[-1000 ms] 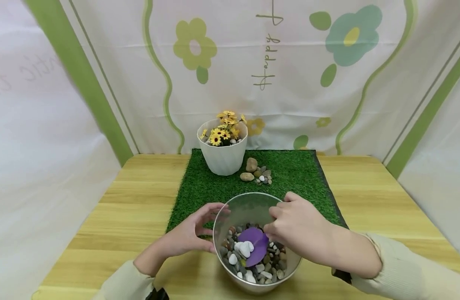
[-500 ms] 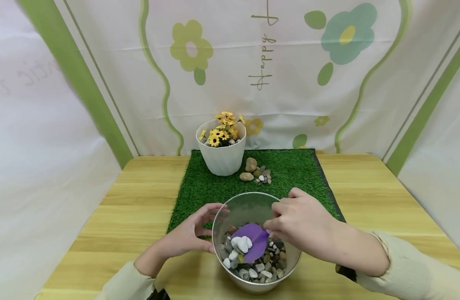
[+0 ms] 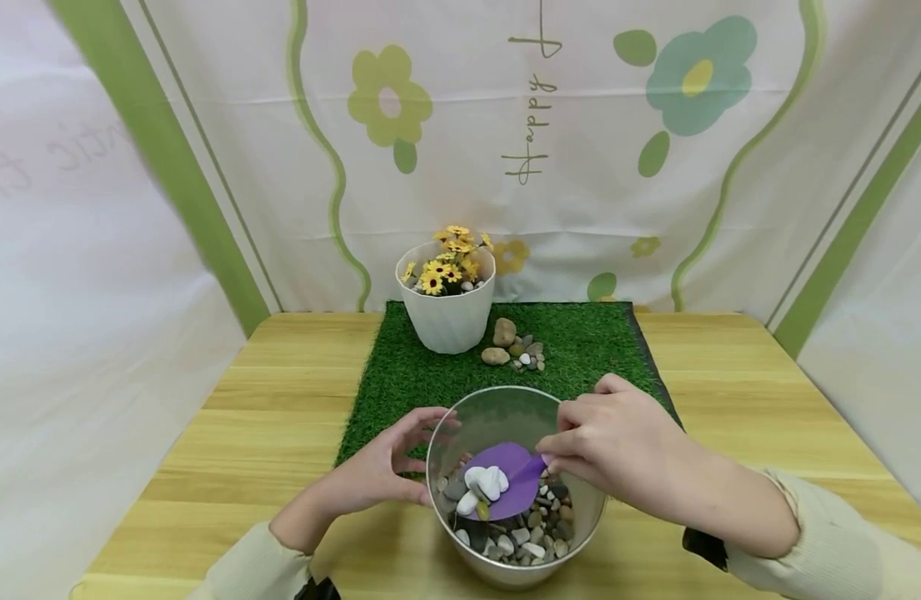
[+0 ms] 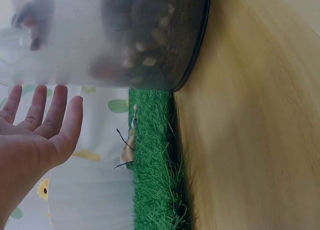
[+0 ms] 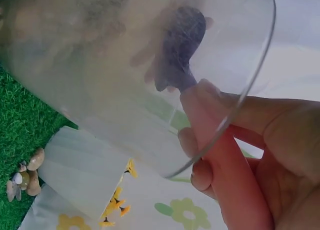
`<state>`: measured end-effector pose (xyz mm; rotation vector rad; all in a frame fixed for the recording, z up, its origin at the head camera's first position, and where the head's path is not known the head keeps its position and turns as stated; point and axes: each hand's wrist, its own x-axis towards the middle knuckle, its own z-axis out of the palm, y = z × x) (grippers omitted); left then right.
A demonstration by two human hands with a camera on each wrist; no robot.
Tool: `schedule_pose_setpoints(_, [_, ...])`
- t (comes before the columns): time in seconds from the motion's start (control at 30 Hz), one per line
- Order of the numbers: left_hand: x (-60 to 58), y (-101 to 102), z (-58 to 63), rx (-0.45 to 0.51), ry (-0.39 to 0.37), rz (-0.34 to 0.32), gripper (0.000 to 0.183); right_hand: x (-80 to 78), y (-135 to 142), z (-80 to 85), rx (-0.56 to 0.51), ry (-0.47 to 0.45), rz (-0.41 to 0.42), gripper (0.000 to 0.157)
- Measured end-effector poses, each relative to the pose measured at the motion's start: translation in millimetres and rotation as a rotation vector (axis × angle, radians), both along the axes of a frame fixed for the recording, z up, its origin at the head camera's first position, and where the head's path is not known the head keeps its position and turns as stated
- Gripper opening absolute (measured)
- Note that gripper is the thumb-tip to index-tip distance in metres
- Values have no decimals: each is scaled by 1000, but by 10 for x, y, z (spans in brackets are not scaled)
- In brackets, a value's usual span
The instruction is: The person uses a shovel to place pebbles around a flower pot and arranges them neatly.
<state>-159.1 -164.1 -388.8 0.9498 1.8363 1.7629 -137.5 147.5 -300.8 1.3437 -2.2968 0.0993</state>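
Observation:
A clear, slightly frosted round container [image 3: 505,575] stands at the table's near side, with mixed pebbles [image 3: 535,542] in its bottom. My right hand [image 3: 625,442] reaches over its rim and grips the pink handle [image 5: 222,160] of a toy shovel, fingers and thumb wrapped round it. The shovel's purple blade [image 3: 516,492] is inside the container above the pebbles, carrying several white stones [image 3: 486,482] and a yellowish one. My left hand [image 3: 381,462] is at the container's left side, fingers spread and fairly straight; in the left wrist view the fingertips [image 4: 60,92] are right at the wall.
Behind the container, a green turf mat [image 3: 580,350] lies on the wooden table [image 3: 265,433]. A white pot [image 3: 448,321] with yellow flowers [image 3: 445,267] stands on the mat, beside a small cluster of stones [image 3: 516,346]. A printed curtain [image 3: 460,175] hangs behind.
My right hand has moved slightly right and raised the shovel out of the pebbles, its blade now bearing the white stones higher in the container. The left hand has stayed in place.

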Motion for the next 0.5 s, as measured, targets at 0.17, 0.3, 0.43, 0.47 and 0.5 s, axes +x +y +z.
schedule_pose_setpoints(0.17, [4,2,-8,-13,-7,10,77,-16,33,12,-42,-27,2,14])
schedule_pose_setpoints(0.3, [6,5,-9,-18,-17,14,77,-31,69,6,-78,-23,-5,15])
schedule_pose_setpoints(0.43, [6,6,-9,-8,-9,12,77,-44,110,28,-120,-30,-15,16])
schedule_pose_setpoints(0.47, [6,4,-11,-8,-5,13,76,-47,120,36,-129,-31,-17,16])
schedule_pose_setpoints(0.5, [8,3,-10,-10,-2,14,76,-49,130,44,-136,-33,-17,16])
